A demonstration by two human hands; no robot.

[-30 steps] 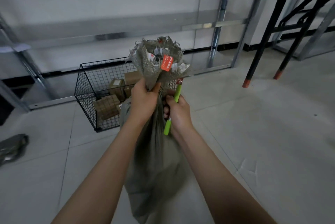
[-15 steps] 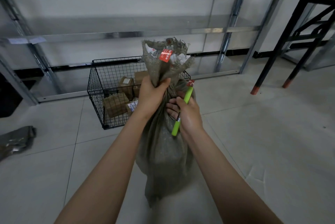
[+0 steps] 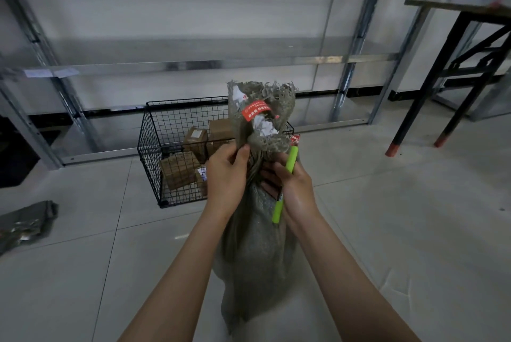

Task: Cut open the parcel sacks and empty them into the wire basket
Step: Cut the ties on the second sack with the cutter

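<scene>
**Sack** (image 3: pixel 257 258): grey-green woven, held upright in front of you. The body hangs down between your forearms. The neck is gathered tight and the frayed mouth fans out above your hands. A red label (image 3: pixel 255 112) and scraps of white paper are stuck near the top.

**Left hand** (image 3: pixel 225 175): your fingers and thumb are curled round the gathered neck from the left side, gripping it.

**Right hand** (image 3: pixel 293 186): this hand is closed round a green cutter (image 3: pixel 292 157). The fingertips sit against the neck of the sack, just beside your left hand. The cutter's handle runs steeply, with one end above your fist beside the sack's mouth and the other below your palm. Whether a blade is out cannot be told.

**Wire basket** (image 3: pixel 149 153): black mesh with an open top, standing on the floor just beyond the sack and partly hidden behind it.

**Cardboard boxes** (image 3: pixel 179 170): several brown parcels lie inside the basket, well below its rim.

**Second sack** (image 3: pixel 25 222): a flattened, crumpled one lies on the floor tiles at the far left, well apart from the basket.

**Shelving** (image 3: pixel 193 65): a grey metal rack runs along the wall behind the basket.

**Table** (image 3: pixel 456 9): a black-legged frame with red-tipped feet stands at the right.
</scene>
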